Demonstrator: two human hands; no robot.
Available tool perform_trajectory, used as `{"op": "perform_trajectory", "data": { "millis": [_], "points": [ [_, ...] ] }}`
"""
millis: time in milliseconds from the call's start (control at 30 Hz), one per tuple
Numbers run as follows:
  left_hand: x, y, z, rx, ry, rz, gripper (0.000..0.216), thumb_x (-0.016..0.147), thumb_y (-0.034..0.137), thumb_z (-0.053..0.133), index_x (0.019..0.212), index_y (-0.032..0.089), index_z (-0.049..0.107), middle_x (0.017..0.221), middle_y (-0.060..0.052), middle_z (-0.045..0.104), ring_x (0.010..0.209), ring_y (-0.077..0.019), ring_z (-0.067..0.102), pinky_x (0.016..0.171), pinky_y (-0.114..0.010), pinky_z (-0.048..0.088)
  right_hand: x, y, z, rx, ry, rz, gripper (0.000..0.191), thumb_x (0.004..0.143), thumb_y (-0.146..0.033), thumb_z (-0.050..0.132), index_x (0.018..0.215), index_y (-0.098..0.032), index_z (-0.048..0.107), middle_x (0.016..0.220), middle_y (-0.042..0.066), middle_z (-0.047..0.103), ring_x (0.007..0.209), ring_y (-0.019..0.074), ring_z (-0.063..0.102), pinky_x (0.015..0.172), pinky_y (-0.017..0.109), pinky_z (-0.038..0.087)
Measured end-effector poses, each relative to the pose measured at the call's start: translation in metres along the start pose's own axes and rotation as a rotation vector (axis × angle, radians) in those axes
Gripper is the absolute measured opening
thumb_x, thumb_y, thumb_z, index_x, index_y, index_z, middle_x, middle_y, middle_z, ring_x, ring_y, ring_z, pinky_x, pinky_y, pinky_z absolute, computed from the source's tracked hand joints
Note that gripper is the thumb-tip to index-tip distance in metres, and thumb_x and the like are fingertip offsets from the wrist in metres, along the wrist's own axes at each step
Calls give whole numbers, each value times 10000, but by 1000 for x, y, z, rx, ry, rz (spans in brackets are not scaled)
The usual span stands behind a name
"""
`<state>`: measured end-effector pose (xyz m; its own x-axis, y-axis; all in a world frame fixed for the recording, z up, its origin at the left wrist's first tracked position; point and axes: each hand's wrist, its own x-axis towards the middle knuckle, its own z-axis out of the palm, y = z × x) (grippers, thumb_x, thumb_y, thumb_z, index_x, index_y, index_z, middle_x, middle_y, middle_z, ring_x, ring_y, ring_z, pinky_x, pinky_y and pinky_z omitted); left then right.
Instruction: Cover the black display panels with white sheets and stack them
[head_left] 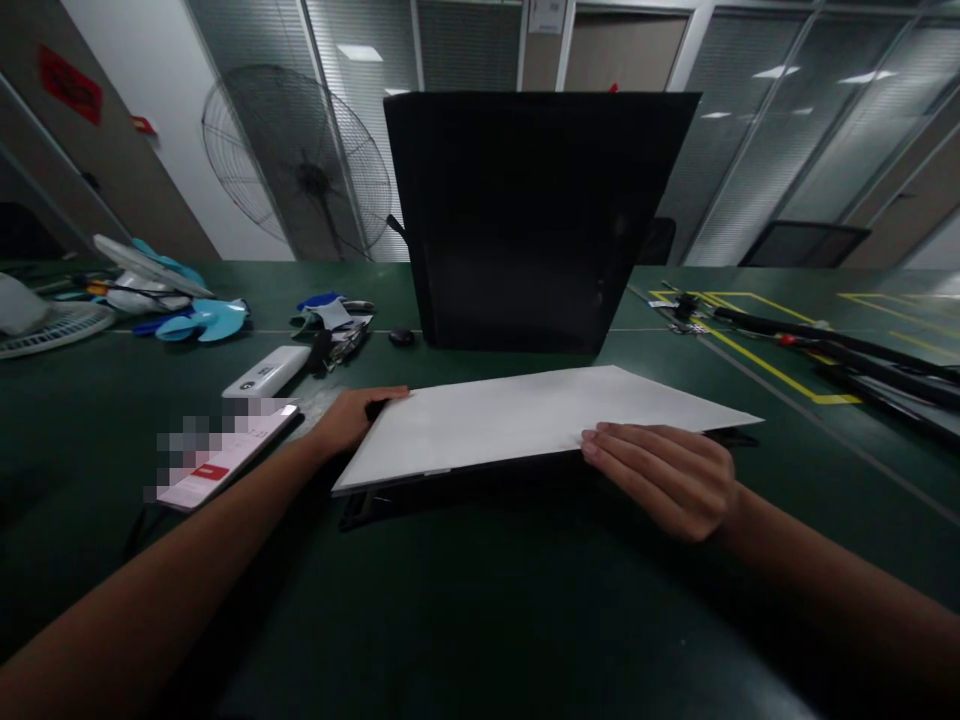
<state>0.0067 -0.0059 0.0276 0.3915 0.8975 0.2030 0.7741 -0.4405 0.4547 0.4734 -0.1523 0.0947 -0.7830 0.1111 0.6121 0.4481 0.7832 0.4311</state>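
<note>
A flat white panel (517,415) lies slightly tilted over a black frame (390,505), close in front of me. My left hand (356,415) grips the panel's left edge, with its fingertips on the top surface and part of the hand hidden. At the near edge, right of the middle, my right hand (667,475) has its fingers pressed together over the rim; its thumb is out of sight. Behind the panel stands a large black screen-like board (532,220), upright and touched by neither hand.
On the green table (480,620), left, are a phone (225,460) with a lit screen, a white power bank (268,372) and blue fan blades (202,320). A small black mouse (401,338) sits near the board. Black strips (847,350) lie right, by yellow tape lines.
</note>
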Motion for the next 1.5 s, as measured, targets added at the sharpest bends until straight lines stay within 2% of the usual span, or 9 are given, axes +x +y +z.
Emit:
{"op": "perform_trajectory", "data": {
  "millis": [133, 333, 500, 700, 833, 967, 1333, 1500],
  "points": [
    [1, 2, 2, 35, -14, 78, 585, 852, 367, 582, 1411, 228, 680, 1493, -43, 619, 1383, -282, 594, 1232, -437, 384, -2, 7, 2, -26, 27, 42, 413, 951, -107, 637, 1363, -132, 661, 1267, 144, 731, 1194, 261, 698, 892, 392, 641],
    [5, 5, 3, 32, -34, 17, 560, 872, 355, 537, 1404, 266, 686, 1486, 6, 612, 1399, -271, 578, 1252, -450, 359, -10, 10, 19, -26, 91, 77, 376, 869, -156, 775, 1236, -149, 697, 1137, 121, 758, 1078, 244, 719, 772, 360, 614],
    [3, 13, 2, 76, -55, 33, 564, 904, 397, 552, 1438, 251, 659, 1519, -2, 581, 1427, -274, 546, 1267, -438, 337, -19, 8, 29, 0, 105, 103, 287, 873, -85, 745, 1153, -139, 707, 980, 85, 736, 947, 199, 709, 732, 330, 578],
    [3, 12, 3, 159, -70, 76, 604, 917, 257, 499, 1515, 214, 574, 1576, -32, 515, 1462, -256, 503, 1276, -481, 329, -23, 6, 39, -2, 117, 73, 253, 867, -63, 748, 1113, -68, 692, 946, 119, 716, 909, 223, 693, 692, 351, 541],
    [2, 9, 4, 201, -74, 89, 634, 925, 201, 449, 1555, 181, 521, 1604, -56, 482, 1493, -240, 456, 1290, -457, 301, -24, 5, 43, 17, 124, 45, 223, 879, -59, 737, 1096, -69, 686, 914, 104, 714, 886, 215, 686, 684, 348, 533],
    [1, 5, 6, 248, -83, 88, 646, 944, 187, 394, 1584, 146, 468, 1636, -76, 430, 1517, -230, 416, 1296, -444, 283, -25, 3, 46, 25, 123, 34, 214, 897, -68, 724, 1108, -71, 691, 926, 96, 726, 898, 209, 693, 694, 345, 544],
    [-1, 4, 7, 311, -70, 45, 683, 946, 292, 456, 1615, 157, 417, 1662, -91, 372, 1489, -301, 460, 1261, -512, 333, -19, 0, 47, 34, 106, 25, 184, 986, -114, 599, 1134, -74, 700, 1028, 113, 768, 1021, 224, 735, 770, 350, 616],
    [2, 5, 4, 285, -56, 38, 660, 912, 289, 503, 1569, 229, 504, 1620, -36, 450, 1450, -299, 516, 1250, -497, 358, -13, 3, 35, 20, 89, 62, 204, 957, -88, 621, 1146, -79, 696, 1074, 129, 768, 1035, 211, 735, 825, 337, 616]
  ]
}}
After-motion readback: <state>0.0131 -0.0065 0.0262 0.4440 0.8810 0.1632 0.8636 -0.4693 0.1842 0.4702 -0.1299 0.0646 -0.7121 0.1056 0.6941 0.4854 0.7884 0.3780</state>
